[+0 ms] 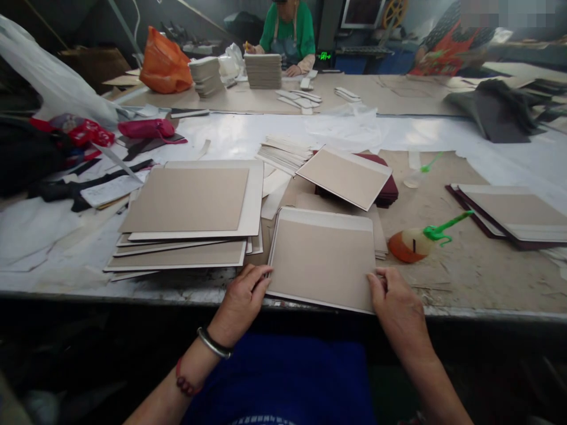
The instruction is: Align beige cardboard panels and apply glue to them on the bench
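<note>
Two hands flank one grey board panel (322, 260) at the table's (465, 277) near edge. The left hand (241, 304) and right hand (398, 310) rest fingertips on its lower corners, each grip loosely open, seemingly clasping nothing. Squaring looks underway; lifting would need thumbs underneath.

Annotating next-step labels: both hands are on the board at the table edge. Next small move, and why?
Probably lift the board and shift it left onto the stack. The left hand and right hand grip its near corners, its near edge overhangs the table, and the stack of similar boards lies just beside it.
</note>
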Action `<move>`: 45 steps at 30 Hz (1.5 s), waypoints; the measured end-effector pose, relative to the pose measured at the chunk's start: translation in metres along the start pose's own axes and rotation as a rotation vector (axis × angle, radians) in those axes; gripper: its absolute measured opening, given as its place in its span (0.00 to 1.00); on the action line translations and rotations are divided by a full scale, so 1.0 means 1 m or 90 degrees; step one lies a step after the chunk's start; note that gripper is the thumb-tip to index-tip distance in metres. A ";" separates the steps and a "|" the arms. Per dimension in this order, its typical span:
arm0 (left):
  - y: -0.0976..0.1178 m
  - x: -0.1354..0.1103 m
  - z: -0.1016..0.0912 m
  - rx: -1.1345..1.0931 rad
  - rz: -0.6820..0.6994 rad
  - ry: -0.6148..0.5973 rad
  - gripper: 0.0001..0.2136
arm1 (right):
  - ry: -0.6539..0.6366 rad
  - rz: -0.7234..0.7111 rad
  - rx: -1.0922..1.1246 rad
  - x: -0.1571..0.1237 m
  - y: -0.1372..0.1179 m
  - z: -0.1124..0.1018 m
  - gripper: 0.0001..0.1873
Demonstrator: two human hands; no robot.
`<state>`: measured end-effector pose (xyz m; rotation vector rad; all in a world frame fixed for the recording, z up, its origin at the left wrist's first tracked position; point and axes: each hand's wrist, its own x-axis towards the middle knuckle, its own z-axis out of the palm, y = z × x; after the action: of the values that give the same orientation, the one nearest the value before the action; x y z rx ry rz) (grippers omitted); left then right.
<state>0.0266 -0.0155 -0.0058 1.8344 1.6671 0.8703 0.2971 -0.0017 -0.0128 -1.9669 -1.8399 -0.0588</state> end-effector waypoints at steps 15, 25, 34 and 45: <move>-0.007 -0.009 0.000 0.019 0.134 -0.016 0.14 | 0.009 -0.019 -0.011 0.001 0.000 0.000 0.15; -0.011 -0.010 0.005 0.079 0.186 0.007 0.17 | 0.000 0.033 0.024 0.000 -0.002 0.002 0.14; -0.016 -0.009 0.007 0.098 0.217 0.026 0.18 | -0.065 0.088 0.114 0.002 -0.004 -0.008 0.08; -0.015 -0.006 0.006 0.103 0.226 0.008 0.19 | -0.081 0.093 0.122 0.005 -0.003 -0.011 0.05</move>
<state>0.0207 -0.0194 -0.0210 2.2865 1.4782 0.9090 0.2976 -0.0010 -0.0005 -2.0009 -1.7004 0.2834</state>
